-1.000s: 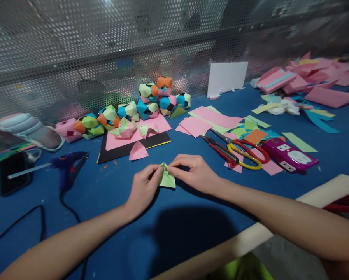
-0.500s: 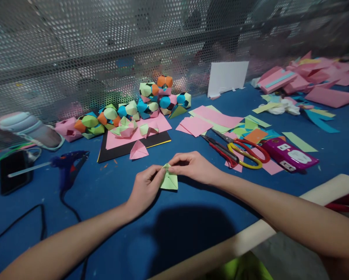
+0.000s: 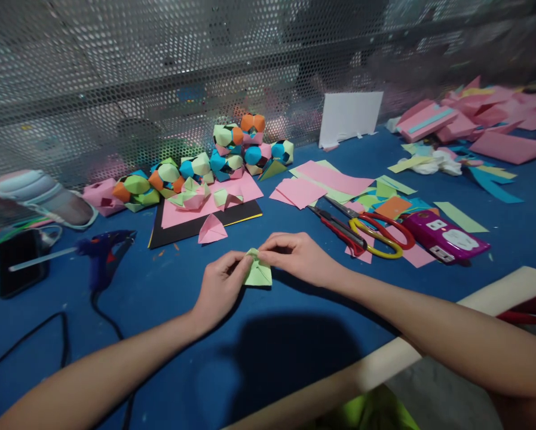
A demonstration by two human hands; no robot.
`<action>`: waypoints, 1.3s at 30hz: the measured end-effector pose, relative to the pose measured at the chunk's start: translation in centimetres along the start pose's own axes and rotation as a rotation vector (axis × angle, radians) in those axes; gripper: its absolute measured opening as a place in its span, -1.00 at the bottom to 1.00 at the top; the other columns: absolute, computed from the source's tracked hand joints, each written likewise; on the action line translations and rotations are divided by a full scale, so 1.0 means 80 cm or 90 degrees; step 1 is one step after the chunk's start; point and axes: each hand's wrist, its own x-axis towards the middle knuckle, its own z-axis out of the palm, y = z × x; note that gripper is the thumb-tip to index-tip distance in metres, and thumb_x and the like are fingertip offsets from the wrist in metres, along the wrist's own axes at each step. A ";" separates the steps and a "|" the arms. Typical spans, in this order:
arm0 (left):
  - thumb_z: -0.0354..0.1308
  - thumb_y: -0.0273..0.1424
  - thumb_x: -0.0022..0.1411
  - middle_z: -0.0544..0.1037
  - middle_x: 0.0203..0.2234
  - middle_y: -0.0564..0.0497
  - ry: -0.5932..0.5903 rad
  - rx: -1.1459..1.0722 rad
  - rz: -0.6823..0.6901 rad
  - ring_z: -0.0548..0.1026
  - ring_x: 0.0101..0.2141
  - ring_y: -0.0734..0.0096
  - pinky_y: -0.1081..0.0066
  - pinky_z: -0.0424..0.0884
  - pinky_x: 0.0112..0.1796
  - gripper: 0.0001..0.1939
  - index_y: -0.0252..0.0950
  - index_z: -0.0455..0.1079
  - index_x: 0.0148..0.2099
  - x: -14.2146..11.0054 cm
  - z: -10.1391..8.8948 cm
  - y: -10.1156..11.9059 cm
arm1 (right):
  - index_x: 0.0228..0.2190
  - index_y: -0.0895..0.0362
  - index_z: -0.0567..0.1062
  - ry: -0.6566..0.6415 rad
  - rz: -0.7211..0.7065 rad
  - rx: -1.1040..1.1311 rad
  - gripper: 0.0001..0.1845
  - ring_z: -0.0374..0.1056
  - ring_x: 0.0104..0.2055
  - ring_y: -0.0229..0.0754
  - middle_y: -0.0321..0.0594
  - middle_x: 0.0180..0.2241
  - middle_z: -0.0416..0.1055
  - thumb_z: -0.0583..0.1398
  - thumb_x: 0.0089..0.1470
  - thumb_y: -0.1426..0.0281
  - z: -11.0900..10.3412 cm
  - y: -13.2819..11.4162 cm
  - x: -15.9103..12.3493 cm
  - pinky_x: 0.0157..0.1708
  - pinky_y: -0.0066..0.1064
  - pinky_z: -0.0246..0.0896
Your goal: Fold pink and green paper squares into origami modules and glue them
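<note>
A small light green folded paper (image 3: 260, 276) is pinched between my two hands just above the blue tabletop (image 3: 169, 364). My left hand (image 3: 220, 285) grips its left edge with thumb and fingers. From the right, my right hand (image 3: 297, 258) pinches the top edge, thumb against the front. Creases show on the paper's face; its back is hidden. Just beyond my hands lies a pink folded paper piece (image 3: 212, 229). Behind it, two pink-and-green folded pieces (image 3: 192, 196) rest on a pink sheet over a black sheet (image 3: 178, 235).
Several colourful paper balls (image 3: 165, 177) line the metal mesh (image 3: 128, 89). At left are a blue glue gun (image 3: 101, 257), a phone (image 3: 22, 266) and a pouch (image 3: 43, 194). Scissors (image 3: 375, 233), a box cutter (image 3: 339, 232), a purple case (image 3: 447, 237) and paper scraps (image 3: 492, 113) spread out at right.
The green paper's lower edge has tipped slightly up and its top looks more rounded between my fingers. Both hands keep their pinch and have barely moved.
</note>
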 end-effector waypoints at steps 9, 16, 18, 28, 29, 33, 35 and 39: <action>0.16 -0.30 0.08 0.40 -0.57 0.14 0.053 -0.134 -0.108 0.30 -0.55 0.56 0.55 0.23 -0.51 -0.82 -0.31 0.29 -0.40 0.005 0.007 -0.007 | -0.40 0.15 0.34 0.075 -0.055 -0.159 -0.93 0.23 -0.45 -0.34 -0.34 -0.47 0.32 0.15 -0.02 0.47 0.015 0.009 -0.004 -0.42 -0.48 0.14; 0.15 -0.34 0.06 0.26 -0.63 0.19 0.029 -0.095 -0.101 0.20 -0.59 0.60 0.56 0.15 -0.56 -0.82 -0.30 0.21 -0.45 0.005 0.010 -0.008 | -0.41 0.17 0.39 0.080 -0.081 -0.166 -0.96 0.21 -0.46 -0.34 -0.32 -0.48 0.33 0.12 0.03 0.48 0.021 0.014 -0.003 -0.43 -0.50 0.10; 0.15 -0.35 0.05 0.26 -0.63 0.19 0.028 -0.074 -0.093 0.19 -0.59 0.60 0.56 0.14 -0.56 -0.83 -0.30 0.22 -0.45 0.006 0.009 -0.009 | -0.42 0.17 0.38 0.078 -0.083 -0.172 -0.96 0.20 -0.46 -0.34 -0.32 -0.49 0.33 0.11 0.03 0.49 0.023 0.014 -0.003 -0.43 -0.50 0.09; 0.14 -0.38 0.06 0.34 -0.58 0.16 0.036 -0.048 -0.083 0.24 -0.56 0.58 0.55 0.18 -0.53 -0.89 -0.30 0.28 -0.40 0.004 0.009 -0.010 | -0.43 0.16 0.39 0.074 -0.069 -0.166 -0.93 0.20 -0.48 -0.34 -0.33 -0.50 0.33 0.11 0.06 0.47 0.026 0.011 -0.004 -0.44 -0.50 0.09; 0.14 -0.36 0.06 0.36 -0.56 0.15 0.040 -0.058 -0.085 0.26 -0.55 0.57 0.55 0.19 -0.53 -0.88 -0.31 0.29 -0.38 0.004 0.009 -0.009 | -0.44 0.16 0.39 0.079 -0.075 -0.167 -0.92 0.21 -0.47 -0.34 -0.33 -0.50 0.33 0.10 0.07 0.47 0.026 0.011 -0.004 -0.44 -0.50 0.09; 0.15 -0.30 0.08 0.43 -0.52 0.11 0.038 -0.086 -0.090 0.31 -0.53 0.55 0.54 0.24 -0.50 -0.83 -0.32 0.35 -0.33 0.003 0.008 -0.005 | -0.46 0.16 0.40 0.100 -0.109 -0.178 -0.91 0.23 -0.47 -0.33 -0.32 -0.51 0.35 0.10 0.05 0.48 0.026 0.015 -0.005 -0.43 -0.50 0.10; 0.13 -0.30 0.11 0.45 -0.50 0.10 0.025 -0.090 -0.085 0.34 -0.49 0.52 0.53 0.27 -0.46 -0.83 -0.31 0.38 -0.32 0.002 0.007 -0.003 | -0.46 0.16 0.40 0.107 -0.121 -0.182 -0.91 0.24 -0.47 -0.33 -0.32 -0.50 0.36 0.11 0.05 0.50 0.025 0.017 -0.005 -0.43 -0.49 0.10; 0.04 -0.29 0.21 0.53 -0.36 0.03 0.000 -0.078 -0.066 0.43 -0.31 0.41 0.48 0.32 -0.28 -0.75 -0.30 0.47 -0.23 0.001 0.003 0.001 | -0.46 0.16 0.40 0.115 -0.124 -0.190 -0.91 0.24 -0.46 -0.33 -0.31 -0.49 0.37 0.11 0.04 0.50 0.024 0.019 -0.003 -0.41 -0.49 0.11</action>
